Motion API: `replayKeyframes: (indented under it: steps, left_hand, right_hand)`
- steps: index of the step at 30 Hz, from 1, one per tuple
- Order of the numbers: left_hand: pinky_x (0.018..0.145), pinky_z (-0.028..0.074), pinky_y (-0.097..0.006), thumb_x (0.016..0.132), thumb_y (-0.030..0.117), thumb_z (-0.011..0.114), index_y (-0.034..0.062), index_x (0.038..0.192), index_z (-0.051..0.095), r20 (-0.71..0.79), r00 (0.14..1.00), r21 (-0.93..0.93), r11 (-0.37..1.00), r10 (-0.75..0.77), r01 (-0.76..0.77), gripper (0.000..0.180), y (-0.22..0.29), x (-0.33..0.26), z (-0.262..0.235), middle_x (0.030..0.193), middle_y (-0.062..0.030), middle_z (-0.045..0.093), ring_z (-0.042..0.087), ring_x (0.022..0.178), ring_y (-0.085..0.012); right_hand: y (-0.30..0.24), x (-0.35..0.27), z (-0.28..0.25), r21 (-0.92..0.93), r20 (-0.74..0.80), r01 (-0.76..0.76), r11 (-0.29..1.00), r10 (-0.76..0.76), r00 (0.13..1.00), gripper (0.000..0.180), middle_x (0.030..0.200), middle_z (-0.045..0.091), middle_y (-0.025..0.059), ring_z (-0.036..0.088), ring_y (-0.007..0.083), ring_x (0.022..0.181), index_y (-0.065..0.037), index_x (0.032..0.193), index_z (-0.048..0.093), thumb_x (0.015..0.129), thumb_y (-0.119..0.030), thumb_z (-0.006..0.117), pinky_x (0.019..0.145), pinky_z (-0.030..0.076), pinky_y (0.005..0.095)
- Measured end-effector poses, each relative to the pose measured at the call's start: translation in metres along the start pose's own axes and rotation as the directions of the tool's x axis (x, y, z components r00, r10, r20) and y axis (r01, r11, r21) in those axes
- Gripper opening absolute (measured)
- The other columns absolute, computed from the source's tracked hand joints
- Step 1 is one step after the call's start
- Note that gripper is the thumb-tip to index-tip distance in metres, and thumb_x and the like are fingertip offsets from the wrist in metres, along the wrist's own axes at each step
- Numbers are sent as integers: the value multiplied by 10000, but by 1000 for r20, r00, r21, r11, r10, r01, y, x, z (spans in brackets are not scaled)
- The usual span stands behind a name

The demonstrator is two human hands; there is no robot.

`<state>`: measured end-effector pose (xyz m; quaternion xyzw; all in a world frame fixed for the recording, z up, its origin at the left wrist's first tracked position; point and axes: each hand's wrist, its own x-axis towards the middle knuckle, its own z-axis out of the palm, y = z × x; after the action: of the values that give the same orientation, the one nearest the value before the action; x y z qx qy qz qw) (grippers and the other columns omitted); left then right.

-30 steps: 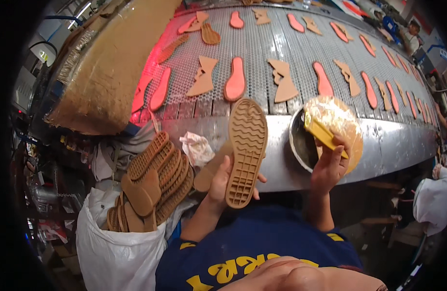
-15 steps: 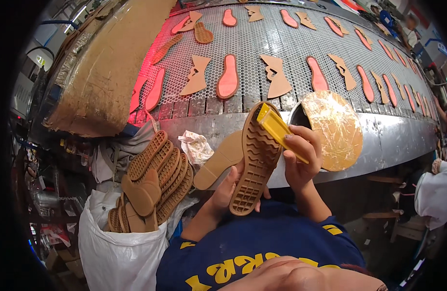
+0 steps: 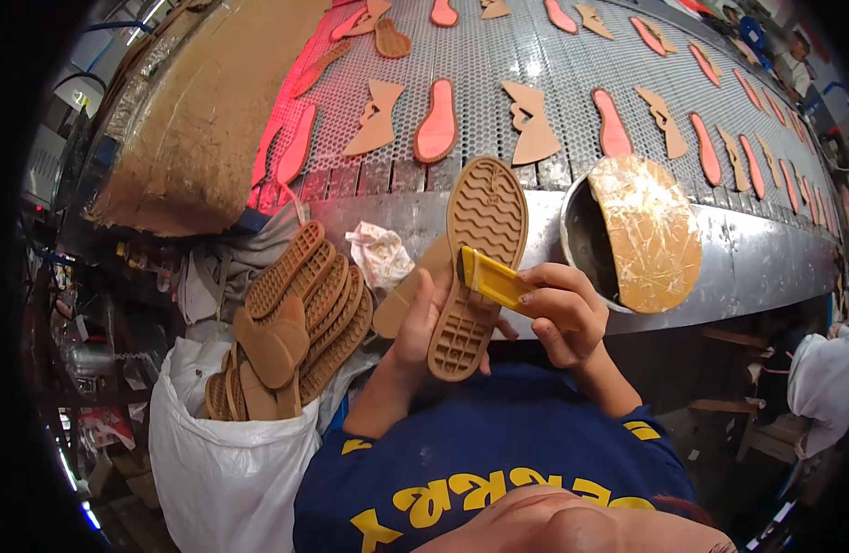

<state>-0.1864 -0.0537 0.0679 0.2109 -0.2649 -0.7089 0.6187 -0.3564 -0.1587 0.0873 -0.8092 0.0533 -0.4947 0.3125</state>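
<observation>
Upright in front of me is a tan shoe sole, its wavy and gridded tread facing me. My left hand holds it, with the thumb along the left edge and the other fingers behind it. Between the fingers of my right hand is a flat yellow brush; its dark-edged tip lies at the sole's left edge, near the waist. Whether its bristles touch the sole is hard to make out. Another tan sole, smooth side up, lies on the metal ledge, partly behind the held one.
A round metal pot, half covered by a tan board, stands on the right. On my left, stacked soles fill a white sack. Crumpled paper lies on the ledge. Beyond, a mesh conveyor carries pink-coated soles and tan cutouts.
The yellow brush has moved down the tread from the toe end to the left edge of the waist. The sole has shifted upward in view and no longer has its toe covered.
</observation>
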Motion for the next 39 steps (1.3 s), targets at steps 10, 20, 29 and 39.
replayKeyframes:
  steps: [10, 20, 29, 39]
  left_hand:
    - [809, 526, -458, 934, 631, 123, 38, 1390, 323, -272, 950, -34, 985, 155, -170, 774, 1, 22, -6, 1256, -258, 498, 630, 904, -385]
    - [687, 572, -485, 936, 618, 116, 69, 1382, 337, -316, 944, -138, 980, 96, -145, 741, 5, 26, -8, 1230, -264, 506, 612, 914, -448]
    - [858, 494, -526, 945, 604, 123, 66, 1422, 289, -422, 904, -193, 969, 59, -153, 737, 2, 31, -4, 1296, -251, 472, 617, 963, -391]
    - [469, 594, -429, 898, 681, 125, 135, 1434, 211, -164, 984, -208, 978, -68, 33, 770, 4, 18, -3, 1223, -219, 488, 610, 986, -381]
  right_hand:
    - [-19, -12, 16, 65, 130, 37, 997, -45, 991, 252, 1006, 588, 208, 629, 308, 801, 18, 949, 595, 810, -170, 689, 662, 524, 338]
    - [-22, -5, -1, 199, 274, -81, 977, 24, 962, 192, 1059, 580, 207, 639, 300, 852, 3, 946, 572, 808, -93, 664, 713, 523, 335]
    - [8, 4, -4, 611, 374, -400, 683, 195, 906, 61, 1033, 609, 185, 590, 272, 961, -17, 916, 568, 882, -54, 533, 897, 441, 382]
    - [35, 12, -18, 701, 283, -293, 650, 124, 951, 64, 1011, 607, 218, 595, 215, 895, -20, 933, 525, 923, -7, 463, 710, 471, 286]
